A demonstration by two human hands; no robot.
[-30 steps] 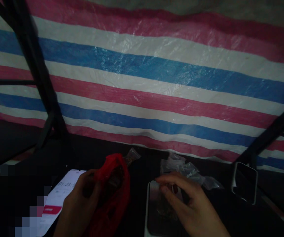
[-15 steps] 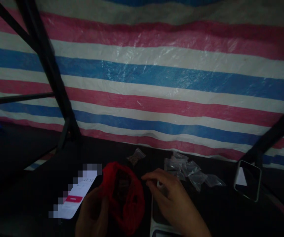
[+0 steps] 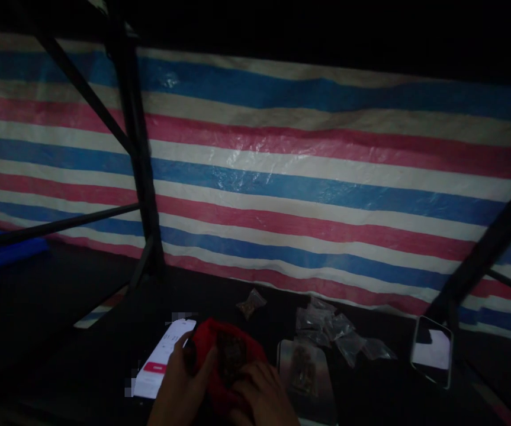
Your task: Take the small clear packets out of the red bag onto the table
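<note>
A red cloth bag [image 3: 211, 332] stands with its mouth tipped toward me, and dark brownish contents [image 3: 232, 354] show inside, too dim to name. Its left side is gripped by my left hand [image 3: 187, 378], thumb along the rim. My right hand [image 3: 262, 390] is closed at the front right of the mouth, fingers bent over the rim; its fingertips are partly hidden. Just right of that hand, a small flat scale [image 3: 324, 378] carries a heap of small brownish pieces [image 3: 303, 373].
Behind the bag lies a small filled clear bag [image 3: 250, 304]. Several clear plastic bags [image 3: 326, 322] are piled beyond the scale. One lit phone [image 3: 166, 349] lies at left, another phone [image 3: 431, 352] at right. Dark metal posts [image 3: 142, 177] and a striped sheet [image 3: 304, 201] stand behind.
My right hand has moved left from above the scale to the bag's mouth, uncovering the brownish pieces on the scale. The camera view has tilted up and shifted left.
</note>
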